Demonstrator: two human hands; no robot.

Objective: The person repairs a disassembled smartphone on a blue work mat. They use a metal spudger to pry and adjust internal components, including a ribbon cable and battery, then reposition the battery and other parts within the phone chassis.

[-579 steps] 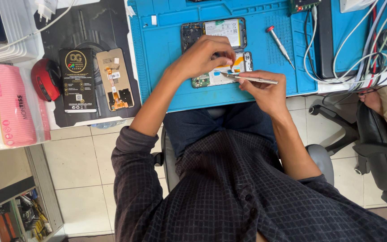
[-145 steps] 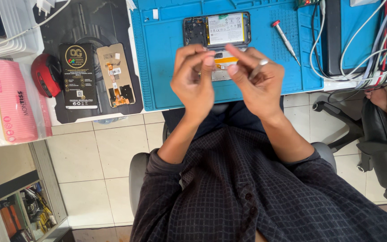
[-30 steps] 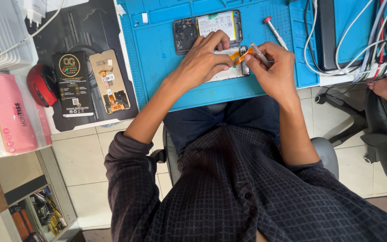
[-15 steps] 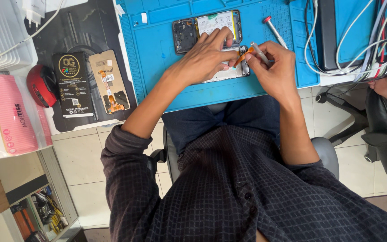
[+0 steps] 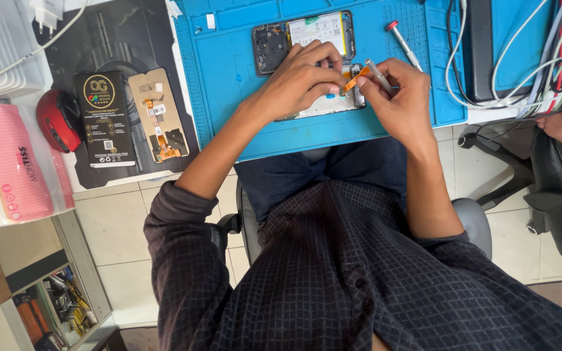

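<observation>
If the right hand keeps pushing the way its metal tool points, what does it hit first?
Most likely the orange flex strip pinched by the left hand; the right hand aims its tool there. Depth is unclear.

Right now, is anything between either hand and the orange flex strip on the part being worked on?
Nothing visible. The left hand already pinches the orange flex strip over the flat part on the blue mat; the right hand holds a thin tool right beside it.
</observation>
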